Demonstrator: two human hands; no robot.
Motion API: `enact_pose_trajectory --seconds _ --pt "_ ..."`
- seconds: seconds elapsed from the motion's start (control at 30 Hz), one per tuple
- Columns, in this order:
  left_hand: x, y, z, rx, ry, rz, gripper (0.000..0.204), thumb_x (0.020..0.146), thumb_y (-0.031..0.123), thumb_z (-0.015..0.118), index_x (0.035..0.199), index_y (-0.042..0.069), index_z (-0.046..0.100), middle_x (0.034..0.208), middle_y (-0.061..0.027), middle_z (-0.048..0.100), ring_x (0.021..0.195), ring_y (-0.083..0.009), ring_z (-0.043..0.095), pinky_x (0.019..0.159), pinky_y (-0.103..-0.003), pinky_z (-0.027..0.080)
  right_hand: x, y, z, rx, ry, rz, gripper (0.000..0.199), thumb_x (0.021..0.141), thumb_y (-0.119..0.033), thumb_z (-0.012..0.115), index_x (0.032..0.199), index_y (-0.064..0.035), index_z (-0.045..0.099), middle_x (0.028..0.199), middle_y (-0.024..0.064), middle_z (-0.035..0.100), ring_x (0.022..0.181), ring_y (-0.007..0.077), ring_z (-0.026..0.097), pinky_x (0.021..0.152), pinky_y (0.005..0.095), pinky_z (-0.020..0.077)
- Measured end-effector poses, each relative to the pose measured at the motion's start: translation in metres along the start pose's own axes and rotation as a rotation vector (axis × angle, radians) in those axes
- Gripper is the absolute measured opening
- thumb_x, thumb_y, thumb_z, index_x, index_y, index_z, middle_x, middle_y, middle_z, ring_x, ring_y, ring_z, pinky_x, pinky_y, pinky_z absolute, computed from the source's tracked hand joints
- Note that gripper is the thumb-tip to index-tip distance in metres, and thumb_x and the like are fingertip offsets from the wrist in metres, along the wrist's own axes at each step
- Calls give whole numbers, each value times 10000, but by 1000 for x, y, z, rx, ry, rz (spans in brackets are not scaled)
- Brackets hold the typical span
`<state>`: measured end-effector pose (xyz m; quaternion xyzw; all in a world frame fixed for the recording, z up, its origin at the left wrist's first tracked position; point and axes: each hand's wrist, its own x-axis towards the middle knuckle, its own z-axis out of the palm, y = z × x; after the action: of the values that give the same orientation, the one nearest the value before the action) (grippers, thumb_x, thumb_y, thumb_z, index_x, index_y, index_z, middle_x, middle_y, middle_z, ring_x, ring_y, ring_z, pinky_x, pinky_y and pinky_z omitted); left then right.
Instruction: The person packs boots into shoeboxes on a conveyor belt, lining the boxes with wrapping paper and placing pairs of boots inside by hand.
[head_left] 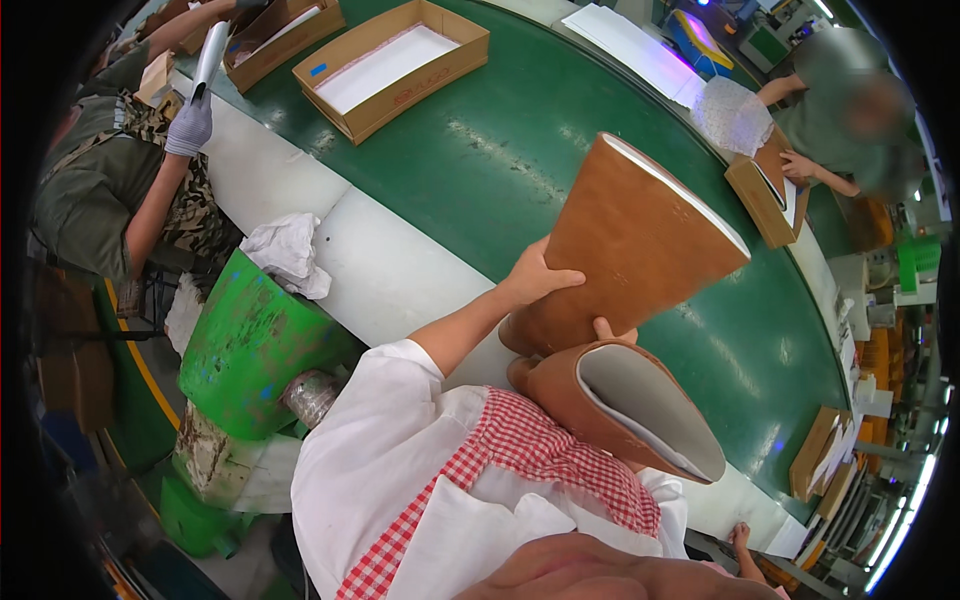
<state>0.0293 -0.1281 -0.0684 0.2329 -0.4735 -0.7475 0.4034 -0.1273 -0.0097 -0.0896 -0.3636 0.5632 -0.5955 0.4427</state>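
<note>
A tall brown boot (pixel 640 235) is held up over the table's edge, its wide shaft opening turned away from me with a white lining showing. My left hand (pixel 535 277) is closed round the near-left side of its shaft, thumb lying on the brown surface. A second brown boot (pixel 560 382) is tilted close against my apron, its opening toward the lower right and a pale lining inside. Of my right hand (pixel 605 330) only fingertips show between the two boots, at the second boot's upper edge; the rest is hidden behind that shaft.
A green work surface (pixel 460 150) with a white border (pixel 375 260) curves before me. An open cardboard box (pixel 390 70) with white paper stands at the far left. A green bin (pixel 250 350) topped by crumpled white paper (pixel 288 252) is at my left. Co-workers handle things on both sides.
</note>
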Motion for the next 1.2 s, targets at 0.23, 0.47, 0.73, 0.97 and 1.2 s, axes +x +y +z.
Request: enact_pose_trajectory --seconds 0.23,0.47,0.73,0.97,1.2 --pt "-10 -5 0 195 46 100 540 778 226 719 1231 7 523 1101 -84 627 1045 -169 560 924 -316 434 7 -63 -33 54 20 -188 658 792 -220 741 1295 55 419 1276 159 513 1154 245 497 993 400 365" --pt "26 -15 -63 176 -74 158 414 980 321 428 849 -8 642 833 -91 678 793 -178 618 790 -319 483 4 -76 -29 29 213 -245 704 765 -250 764 1296 49 412 1252 155 526 1143 245 506 987 398 371" --pt "100 81 -296 1686 893 78 606 779 264 684 1323 173 433 1331 -48 475 1274 -346 374 990 -547 353 -30 -83 -100 120 131 -256 713 755 -246 772 1297 46 411 1249 154 527 1145 245 503 988 399 370" --pt "86 97 -353 1954 730 -337 467 816 192 631 1268 188 510 1308 3 490 1272 -326 347 1009 -669 239 -76 -89 -134 166 103 -295 722 746 -244 778 1297 44 411 1246 152 528 1147 245 502 990 400 368" --pt "79 26 -262 1551 583 212 80 765 103 630 828 73 668 869 -99 645 903 -362 486 832 -411 408 -14 -61 4 237 77 -270 731 738 -241 785 1297 42 410 1243 151 528 1149 244 500 991 401 367"
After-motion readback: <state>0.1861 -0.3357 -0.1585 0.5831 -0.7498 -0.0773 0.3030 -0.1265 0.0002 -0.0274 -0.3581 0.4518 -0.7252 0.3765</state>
